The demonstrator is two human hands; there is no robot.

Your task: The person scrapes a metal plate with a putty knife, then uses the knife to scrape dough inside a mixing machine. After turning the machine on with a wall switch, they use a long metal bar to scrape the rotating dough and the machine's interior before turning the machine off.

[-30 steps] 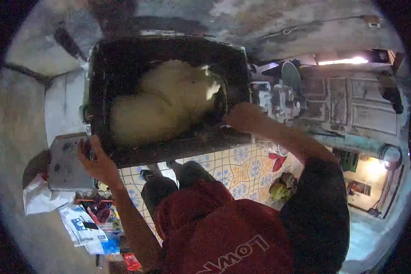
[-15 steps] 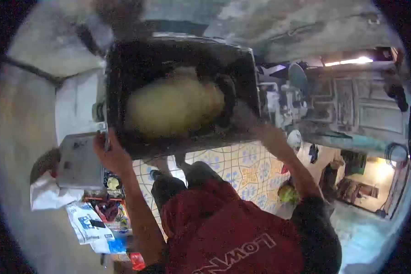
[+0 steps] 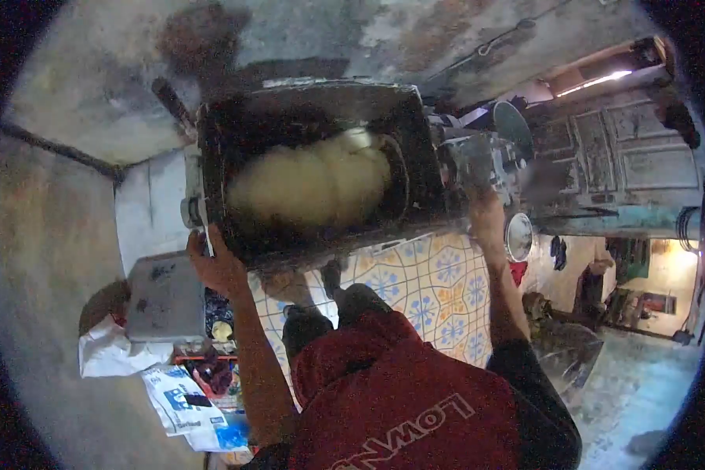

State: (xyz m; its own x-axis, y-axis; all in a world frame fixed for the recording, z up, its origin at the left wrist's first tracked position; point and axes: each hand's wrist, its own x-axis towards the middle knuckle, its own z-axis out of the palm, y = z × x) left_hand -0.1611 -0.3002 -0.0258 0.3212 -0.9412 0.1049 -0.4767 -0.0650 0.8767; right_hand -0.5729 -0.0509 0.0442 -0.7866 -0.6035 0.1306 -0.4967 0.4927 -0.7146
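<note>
A dark, rectangular mixing trough holds a large mass of pale dough, blurred. At its near left corner is my left hand, with bent fingers hooked on the rim beside a small knob. Just right of the trough, my right hand is raised, its fingers closed at the base of a greyish, flat-sided thing. Blur hides what this thing is. A curved dark bar shows at the dough's right side.
A grey metal box stands at left, above printed plastic bags. A round-lidded pot sits right of my right arm. Patterned tiles cover the floor. The stained wall rises behind the trough.
My right hand has moved from over the trough's right edge to outside it, on the right. My left hand remains at the corner. The dough has changed shape, and the view has shifted slightly.
</note>
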